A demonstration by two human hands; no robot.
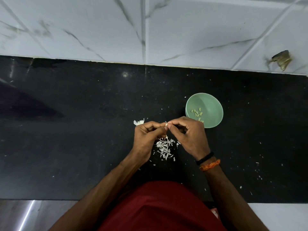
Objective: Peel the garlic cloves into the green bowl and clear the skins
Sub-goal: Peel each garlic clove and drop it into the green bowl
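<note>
A small white garlic clove (166,124) is pinched between the fingertips of both hands over the black counter. My left hand (148,135) holds it from the left and my right hand (188,134) from the right, with a thin strip of skin sticking up at the fingertips. The green bowl (211,105) stands just beyond my right hand and holds several peeled cloves (197,112). A heap of white skins (165,149) lies on the counter under my hands. A piece of the garlic bulb (138,122) lies just beyond my left hand.
The black counter (83,130) runs the full width, with small skin flecks scattered on its right part (258,170). A marbled white tile wall (150,30) stands behind it, with a broken patch at the far right (281,60).
</note>
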